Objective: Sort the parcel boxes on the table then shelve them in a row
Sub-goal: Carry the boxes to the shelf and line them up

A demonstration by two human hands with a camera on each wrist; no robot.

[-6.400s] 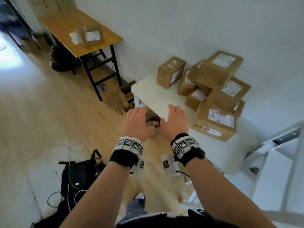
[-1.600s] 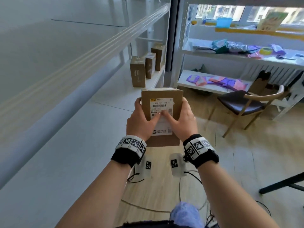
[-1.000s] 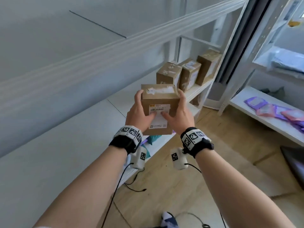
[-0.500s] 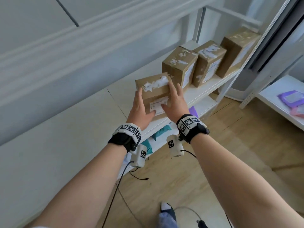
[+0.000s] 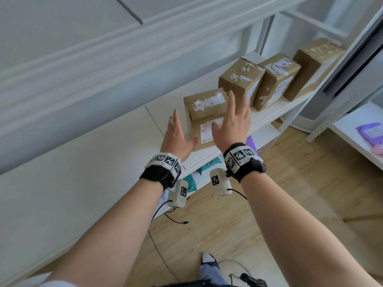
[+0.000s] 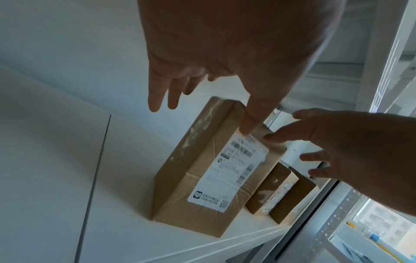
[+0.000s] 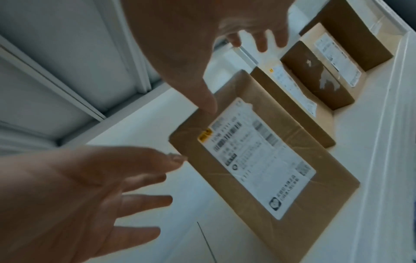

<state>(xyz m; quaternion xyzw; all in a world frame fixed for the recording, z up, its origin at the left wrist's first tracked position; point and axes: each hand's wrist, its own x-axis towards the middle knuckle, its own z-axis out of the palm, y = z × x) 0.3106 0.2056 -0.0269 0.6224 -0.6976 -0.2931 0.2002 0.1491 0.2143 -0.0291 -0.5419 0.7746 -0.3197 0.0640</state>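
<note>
parcel box (image 5: 204, 117) on shelf (image 5: 267, 114) | between both hands' spread fingers (image 5: 232, 100) | seemingly untouched

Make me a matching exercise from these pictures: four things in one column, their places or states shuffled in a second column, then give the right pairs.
Things:
1. newest parcel box
2. left hand
3. farthest box in the row
4. teal package

Places or states:
A. on the lower level, under the shelf board
B. open, just left of the newest box, holding nothing
C. at the right end of the row, next to the shelf upright
D. standing at the near end of the row, shipping label facing the shelf's front edge

Pairs: 1-D, 2-B, 3-C, 4-A
</note>
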